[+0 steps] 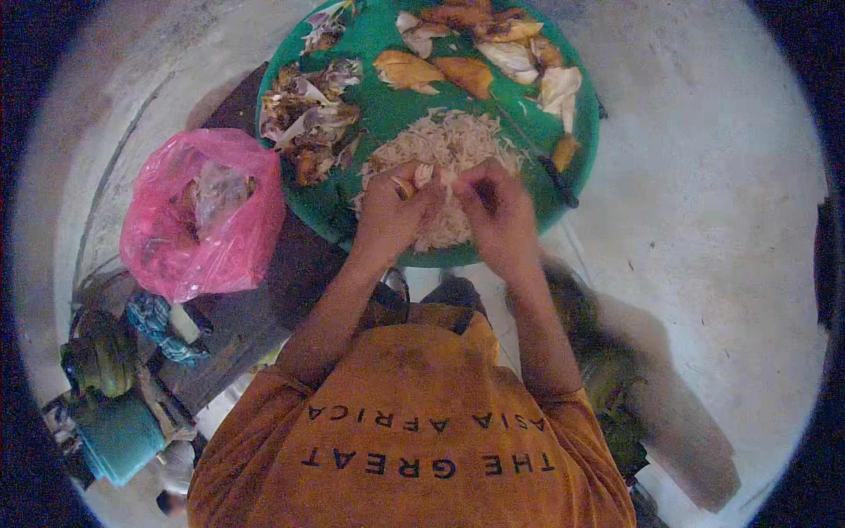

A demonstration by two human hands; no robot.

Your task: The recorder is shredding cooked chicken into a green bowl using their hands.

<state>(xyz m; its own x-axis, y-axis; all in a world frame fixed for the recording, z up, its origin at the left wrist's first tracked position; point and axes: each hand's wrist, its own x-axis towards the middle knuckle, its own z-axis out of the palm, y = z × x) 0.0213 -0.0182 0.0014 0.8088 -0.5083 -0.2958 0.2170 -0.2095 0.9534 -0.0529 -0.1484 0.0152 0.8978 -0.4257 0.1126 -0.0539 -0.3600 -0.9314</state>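
A pile of shredded cooked meat (455, 135), apparently chicken, lies on a round green tray (389, 109) in front of me. Over the pile's near side, my left hand (399, 204) holds a pale piece of meat (424, 174) between its fingers. My right hand (498, 204) is close beside it, fingertips pinched on a thin shred of meat (449, 177) between the two hands. Fingers hide part of both pieces. Larger browned chicken pieces (465, 76) rest at the tray's far side. Bones and skin scraps (313, 125) are heaped at its left.
A knife with a black handle (558, 181) lies at the tray's right rim. Left of the tray, an open pink plastic bag (155, 224) stands on a dark wooden surface (247, 336). A patterned blue cloth (162, 327) and a teal object (119, 432) lie at lower left.
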